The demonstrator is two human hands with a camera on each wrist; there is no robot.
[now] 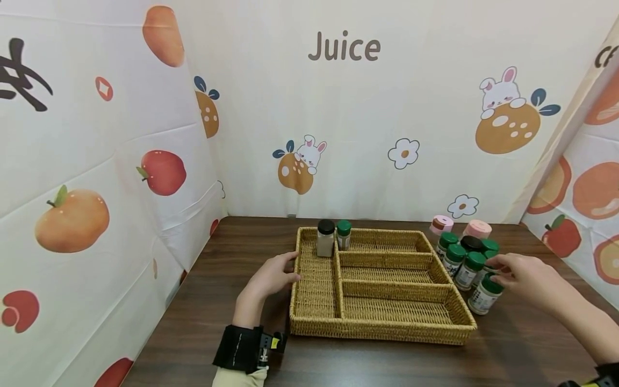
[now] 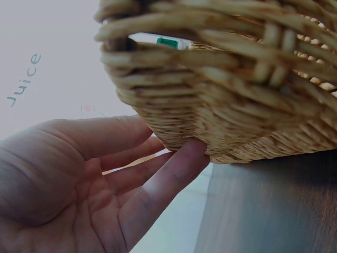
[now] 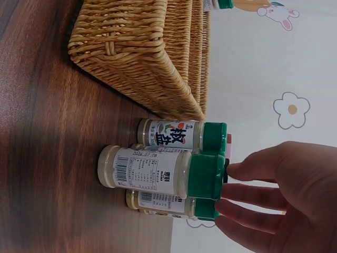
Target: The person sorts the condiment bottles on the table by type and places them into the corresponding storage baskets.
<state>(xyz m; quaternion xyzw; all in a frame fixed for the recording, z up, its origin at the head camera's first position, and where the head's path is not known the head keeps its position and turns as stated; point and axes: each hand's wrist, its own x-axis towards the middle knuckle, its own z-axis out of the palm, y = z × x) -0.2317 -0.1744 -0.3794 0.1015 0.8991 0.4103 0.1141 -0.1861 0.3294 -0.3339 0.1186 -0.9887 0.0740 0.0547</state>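
Left hand (image 1: 271, 277) flat against wicker tray (image 1: 387, 328); right hand (image 1: 524, 277) open, touching green-capped jar (image 1: 485, 294).

One wicker tray (image 1: 382, 328) with four compartments holds two jars: one black-lidded (image 1: 325, 238), one green-lidded (image 1: 344, 234). Beside it stand five green-lidded jars (image 1: 485, 294), one black-lidded jar (image 1: 471, 243) and two pink-lidded jars (image 1: 441, 224). Two hands are visible.

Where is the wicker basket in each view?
Head: wicker basket sits centre on the table, left hand at its left wall.
Left wrist: its woven corner fills the top right.
Right wrist: top centre, beside the jars.
Shared landmark: green-capped jar.
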